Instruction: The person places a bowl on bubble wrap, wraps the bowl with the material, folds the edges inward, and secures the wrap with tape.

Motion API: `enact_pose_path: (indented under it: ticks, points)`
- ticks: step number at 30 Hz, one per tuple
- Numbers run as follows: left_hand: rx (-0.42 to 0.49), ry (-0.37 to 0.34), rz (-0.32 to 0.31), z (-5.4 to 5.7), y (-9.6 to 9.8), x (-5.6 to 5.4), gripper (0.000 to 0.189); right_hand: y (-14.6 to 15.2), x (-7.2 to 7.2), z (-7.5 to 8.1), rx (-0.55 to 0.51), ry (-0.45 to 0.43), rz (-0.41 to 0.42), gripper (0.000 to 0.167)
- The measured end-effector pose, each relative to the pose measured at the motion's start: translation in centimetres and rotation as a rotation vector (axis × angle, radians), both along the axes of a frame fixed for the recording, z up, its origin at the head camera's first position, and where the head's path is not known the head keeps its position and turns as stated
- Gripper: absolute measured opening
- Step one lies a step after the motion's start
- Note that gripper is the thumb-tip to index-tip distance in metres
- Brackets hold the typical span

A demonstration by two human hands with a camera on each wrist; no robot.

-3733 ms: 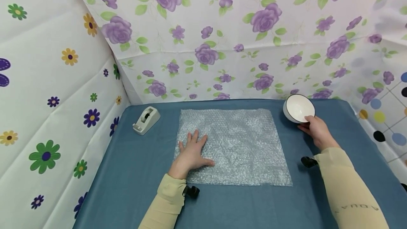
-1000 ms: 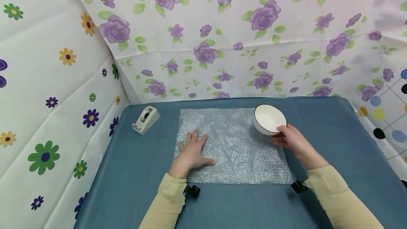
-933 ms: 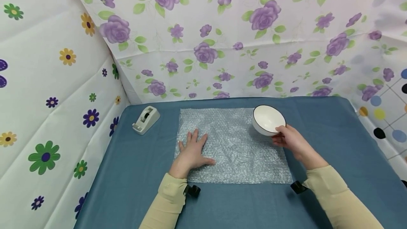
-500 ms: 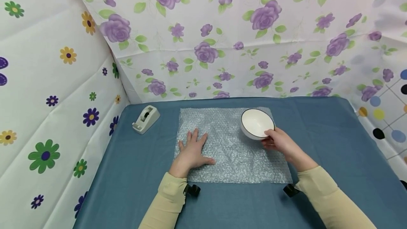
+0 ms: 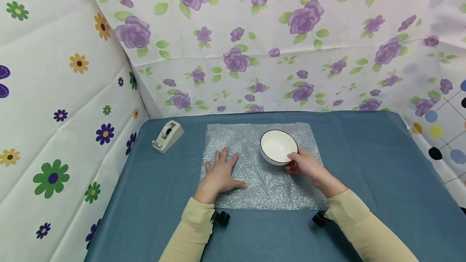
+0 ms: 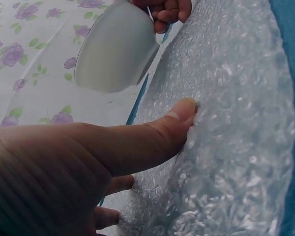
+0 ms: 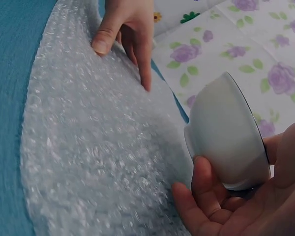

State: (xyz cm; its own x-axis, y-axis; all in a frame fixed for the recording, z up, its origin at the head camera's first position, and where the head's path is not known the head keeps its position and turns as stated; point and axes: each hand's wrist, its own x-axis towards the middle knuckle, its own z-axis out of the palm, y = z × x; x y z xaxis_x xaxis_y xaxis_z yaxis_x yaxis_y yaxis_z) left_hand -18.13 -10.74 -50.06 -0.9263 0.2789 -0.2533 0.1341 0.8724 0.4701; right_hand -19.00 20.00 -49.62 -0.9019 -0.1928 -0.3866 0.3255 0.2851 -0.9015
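Observation:
A white bowl (image 5: 278, 145) with a dark rim is held above a sheet of bubble wrap (image 5: 262, 189). My right hand (image 5: 307, 167) grips it at the near right side, thumb over the rim and fingers curled under the outside. In the right wrist view the bowl (image 7: 226, 132) is tilted, its foot facing the sheet. My left hand (image 5: 219, 177) lies with fingers spread on the left part of the bubble wrap. The left wrist view shows its thumb straight against the bubbles, and the bowl (image 6: 115, 49) beyond.
On the blue tablecloth (image 5: 156, 197), a white tape dispenser (image 5: 168, 136) stands at the back left, left of the bubble wrap. A flowered curtain (image 5: 236, 84) rises behind the table's back edge, and another sheet (image 5: 65, 132) with printed daisies borders the left side.
My right hand has carried the bowl leftward from the right of the bubble wrap to above the sheet's middle, and slightly nearer. My left hand has stayed in place.

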Motion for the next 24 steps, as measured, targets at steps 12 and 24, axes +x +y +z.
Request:
enact_pose_path:
  ticks: [12,24]
  points:
    - [-0.005,-0.003,-0.002,0.0,0.0,0.0,0.111,-2.3,0.1,-0.5,0.005,0.006,0.003,0.063]
    - [0.000,0.000,0.001,-0.1,0.0,-0.1,0.111,-3.3,-0.3,-0.9,0.029,0.019,0.039,0.062]
